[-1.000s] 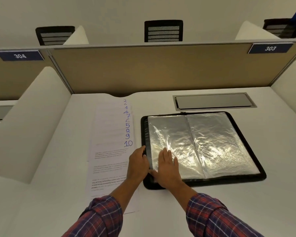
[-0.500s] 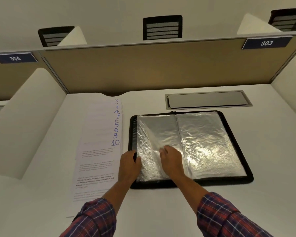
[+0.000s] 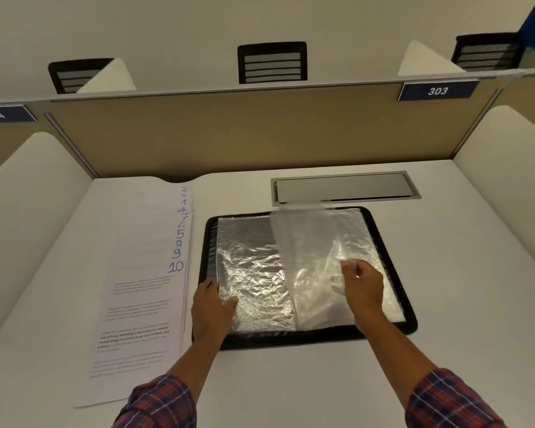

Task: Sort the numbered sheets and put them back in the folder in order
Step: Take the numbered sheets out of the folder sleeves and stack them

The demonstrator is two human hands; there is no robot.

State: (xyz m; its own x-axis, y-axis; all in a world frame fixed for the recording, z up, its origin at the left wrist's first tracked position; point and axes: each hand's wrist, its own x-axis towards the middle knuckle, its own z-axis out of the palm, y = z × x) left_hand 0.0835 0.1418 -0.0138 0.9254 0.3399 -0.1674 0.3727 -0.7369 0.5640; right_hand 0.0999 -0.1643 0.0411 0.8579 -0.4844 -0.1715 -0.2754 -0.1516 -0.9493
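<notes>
Folder (image 3: 408, 325) lies open and flat on the table (image 3: 291, 381), dead ahead of the person. Its black rim frames crinkled clear pockets that look empty.

The left hand (image 3: 209, 313) rests on the folder's 7 o'clock corner. The thumb is spread on the plastic and the fingers lie loosely over the edge, probably to pin the cover down so it does not slide or lift.

The right hand (image 3: 363, 288), at about 4 o'clock on the folder, pinches the free edge of one pocket (image 3: 303, 242) between thumb and fingertips. That pocket stands up from the spine, mid-turn. I judge the person is leafing to the pocket where filing should begin.

The sheets (image 3: 142, 304) lie apart from the folder at its 9 o'clock, none in a pocket yet. They are fanned away from the person so each handwritten number shows down the right margin. The numbers run out of order, with 1, 4 and 7 above 5, 9 and 10, so sorting seems not yet done.

At the folder's 12 o'clock, a metal hatch (image 3: 343, 188) sits flush in the table, with a partition (image 3: 229, 131) behind it.
</notes>
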